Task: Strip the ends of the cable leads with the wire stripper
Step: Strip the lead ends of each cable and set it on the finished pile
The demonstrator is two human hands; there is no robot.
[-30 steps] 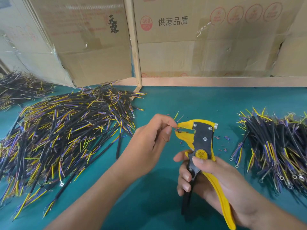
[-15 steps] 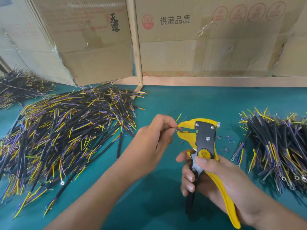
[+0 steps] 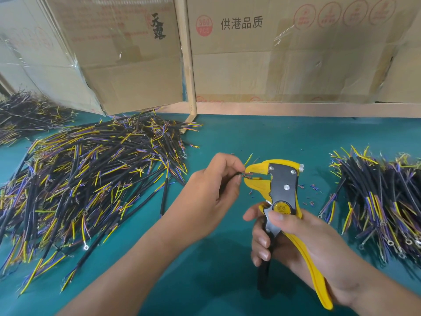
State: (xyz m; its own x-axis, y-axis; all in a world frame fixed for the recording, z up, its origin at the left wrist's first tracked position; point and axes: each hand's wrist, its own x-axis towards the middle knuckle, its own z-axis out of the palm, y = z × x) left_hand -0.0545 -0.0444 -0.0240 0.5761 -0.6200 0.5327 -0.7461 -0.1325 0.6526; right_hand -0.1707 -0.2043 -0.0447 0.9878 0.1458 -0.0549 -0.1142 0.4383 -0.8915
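Note:
My right hand (image 3: 293, 240) grips the handles of a yellow and black wire stripper (image 3: 281, 188), whose jaws point left. My left hand (image 3: 211, 192) pinches a short black cable (image 3: 238, 173) between thumb and forefinger. The cable's thin lead ends reach into the stripper's jaws, and one yellow lead (image 3: 248, 158) sticks up above the jaw. Most of the cable is hidden inside my left fist.
A big pile of black cables with yellow and purple leads (image 3: 86, 179) covers the green table (image 3: 227, 281) at the left. A second pile (image 3: 382, 201) lies at the right. Small insulation bits (image 3: 312, 190) are scattered behind the stripper. Cardboard boxes (image 3: 273, 53) line the back.
My left hand has kept the cable at the stripper's mouth, and the lead ends now sit between the jaws. Both hands have drifted slightly right and up in view.

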